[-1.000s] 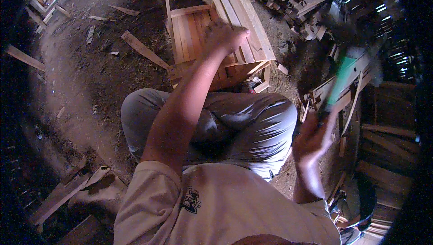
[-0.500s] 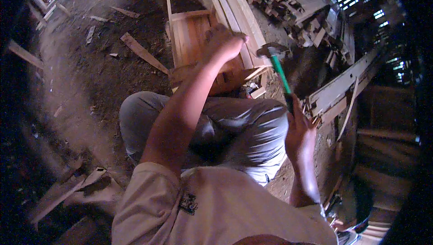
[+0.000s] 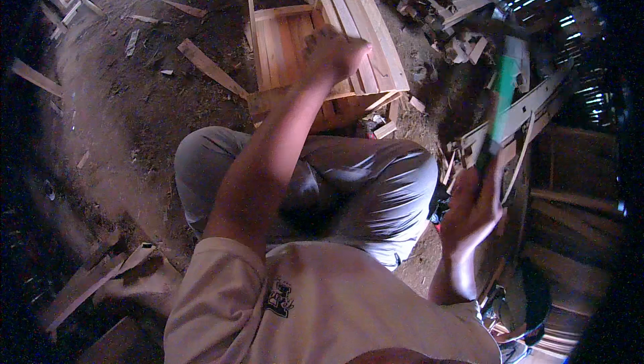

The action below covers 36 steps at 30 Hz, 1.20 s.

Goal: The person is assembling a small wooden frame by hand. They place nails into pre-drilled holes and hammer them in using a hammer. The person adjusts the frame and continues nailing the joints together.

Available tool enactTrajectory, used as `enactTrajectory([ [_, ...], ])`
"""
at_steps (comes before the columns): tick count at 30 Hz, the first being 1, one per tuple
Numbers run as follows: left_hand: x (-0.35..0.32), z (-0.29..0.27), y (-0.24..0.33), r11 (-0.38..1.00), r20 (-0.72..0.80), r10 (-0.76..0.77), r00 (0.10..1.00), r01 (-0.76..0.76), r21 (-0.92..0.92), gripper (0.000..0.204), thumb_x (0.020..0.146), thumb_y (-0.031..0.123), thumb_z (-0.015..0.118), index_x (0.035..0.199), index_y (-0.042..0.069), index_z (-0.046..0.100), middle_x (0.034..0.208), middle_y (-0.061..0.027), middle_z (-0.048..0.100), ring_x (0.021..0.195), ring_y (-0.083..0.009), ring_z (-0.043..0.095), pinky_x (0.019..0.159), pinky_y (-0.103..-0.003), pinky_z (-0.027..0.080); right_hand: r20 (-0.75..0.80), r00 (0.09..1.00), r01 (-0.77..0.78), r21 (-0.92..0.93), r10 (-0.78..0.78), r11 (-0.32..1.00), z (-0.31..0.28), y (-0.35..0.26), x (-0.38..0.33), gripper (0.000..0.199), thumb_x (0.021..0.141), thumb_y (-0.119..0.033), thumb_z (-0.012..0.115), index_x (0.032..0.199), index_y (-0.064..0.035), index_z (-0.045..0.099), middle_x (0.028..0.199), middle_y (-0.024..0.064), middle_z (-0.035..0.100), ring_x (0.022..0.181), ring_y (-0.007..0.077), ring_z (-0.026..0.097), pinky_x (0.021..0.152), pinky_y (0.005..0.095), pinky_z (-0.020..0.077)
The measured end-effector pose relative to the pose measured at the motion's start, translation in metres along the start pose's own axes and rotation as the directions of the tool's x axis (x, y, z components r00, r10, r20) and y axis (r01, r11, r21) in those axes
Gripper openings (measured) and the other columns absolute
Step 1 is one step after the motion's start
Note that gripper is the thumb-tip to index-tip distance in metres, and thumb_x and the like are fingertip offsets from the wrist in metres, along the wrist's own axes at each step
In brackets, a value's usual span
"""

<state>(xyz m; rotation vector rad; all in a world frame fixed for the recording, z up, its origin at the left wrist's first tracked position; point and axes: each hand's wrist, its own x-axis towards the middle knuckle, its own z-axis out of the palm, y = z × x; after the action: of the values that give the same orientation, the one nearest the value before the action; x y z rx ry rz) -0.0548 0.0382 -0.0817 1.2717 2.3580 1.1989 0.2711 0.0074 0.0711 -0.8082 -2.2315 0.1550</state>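
Note:
A long open wooden frame (image 3: 292, 94) with a slatted bottom lies just beyond my knees. Over the pale boards (image 3: 377, 42) on its right side, my left hand (image 3: 339, 55) is closed, its thumb toward the boards. What those fingers pinch, if anything, is too small to make out. Out to the right, my right hand (image 3: 473, 210) is wrapped round the dark grip of a hammer (image 3: 504, 92) with a green shaft. The hammer is raised, apart from the frame, and its head is blurred by motion.
Behind the frame, to the right, lies a heap of wood offcuts (image 3: 436, 2). A long pale board (image 3: 530, 106) slants beyond my right hand. Loose wood strips (image 3: 211, 69) are scattered on the dirt floor at left, with more planks (image 3: 87, 290) at lower left.
My right hand has swung the hammer up and to the right, away from the frame's near right corner. My left hand remains at the boards with almost no shift.

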Motion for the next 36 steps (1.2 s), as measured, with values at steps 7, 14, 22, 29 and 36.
enactTrajectory([
  [7,0.007,0.0,0.005,0.996,0.041,-0.079,0.996,0.08,-0.027,0.041,0.092,0.048,0.059,0.114,0.018,0.075,0.122,-0.0243,0.063,0.119,-0.046,0.053,0.102,-0.056,0.042,0.495,0.869,0.103,-0.161,-0.01,0.982,0.004,0.008,0.001,0.043,0.099,-0.002,0.052,0.142,-0.0026,0.055,0.104,0.0304,0.069,0.074,0.0403,0.07,0.066,0.0454,0.0557],
  [14,0.012,0.021,-0.004,0.998,0.033,0.046,0.998,-0.048,0.04,0.043,0.094,0.047,0.056,0.113,0.014,0.075,0.124,-0.0233,0.063,0.117,-0.042,0.058,0.105,-0.05,0.043,0.249,0.968,0.01,-0.158,0.03,0.987,0.011,0.02,-0.018,0.051,0.099,-0.01,0.057,0.148,0.001,0.047,0.108,0.0241,0.073,0.087,0.0325,0.074,0.073,0.0396,0.0582],
  [22,0.013,0.03,-0.021,0.982,-0.024,-0.107,0.994,0.11,0.151,0.05,0.096,0.048,0.053,0.123,0.01,0.071,0.141,-0.0342,0.047,0.132,-0.0477,0.045,0.107,-0.055,0.042,0.183,0.977,-0.106,-0.02,0.108,0.994,-0.01,0.008,0.011,0.043,0.1,-0.003,0.056,0.144,-0.0013,0.055,0.123,0.0207,0.071,0.109,0.0272,0.071,0.088,0.0381,0.0567],
  [29,0.017,0.027,-0.013,0.979,0.015,0.168,0.986,-0.168,0.115,0.033,0.097,0.031,0.052,0.113,0.013,0.074,0.115,-0.0221,0.07,0.115,-0.041,0.065,0.102,-0.053,0.049,0.51,0.86,0.135,-0.199,-0.015,0.971,0.02,0.028,-0.014,0.049,0.099,-0.005,0.053,0.148,-0.0031,0.048,0.112,0.0274,0.07,0.093,0.0404,0.073,0.078,0.0394,0.0581],
  [36,0.003,-0.002,0.001,0.921,0.071,-0.042,0.997,0.067,-0.385,0.044,0.096,0.037,0.059,0.114,-0.002,0.067,0.115,-0.0142,0.07,0.106,-0.027,0.064,0.098,-0.04,0.049,0.196,0.962,-0.186,-0.037,0.19,0.982,0.001,0.062,-0.02,0.037,0.099,-0.014,0.061,0.136,-0.0065,0.062,0.108,0.0269,0.071,0.093,0.0432,0.071,0.079,0.046,0.0567],
])
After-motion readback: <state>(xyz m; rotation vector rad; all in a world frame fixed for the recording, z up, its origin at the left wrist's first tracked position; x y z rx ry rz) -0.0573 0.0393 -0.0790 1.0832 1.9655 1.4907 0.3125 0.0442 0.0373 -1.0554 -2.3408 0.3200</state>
